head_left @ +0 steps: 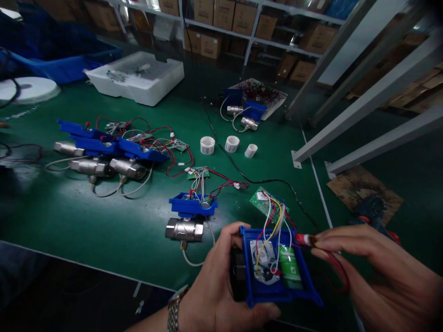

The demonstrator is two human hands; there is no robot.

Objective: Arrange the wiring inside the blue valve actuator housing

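Left hand (214, 290) fingers curled around open blue housing (277, 272) containing motor, wires, green battery (290, 267). Right hand (377, 272), beside housing, fingertips pinching red connector (303, 239). White foam box (136, 76) far behind housing, contents unclear.

place: assembly workshop | signs: green bench mat (104, 221), wired valve units (104, 152), shelved cartons (224, 14)

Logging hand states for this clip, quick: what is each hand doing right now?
Left hand: closed around the blue housing, holding it up.
Right hand: fingertips pinched on a red connector at the housing's edge.
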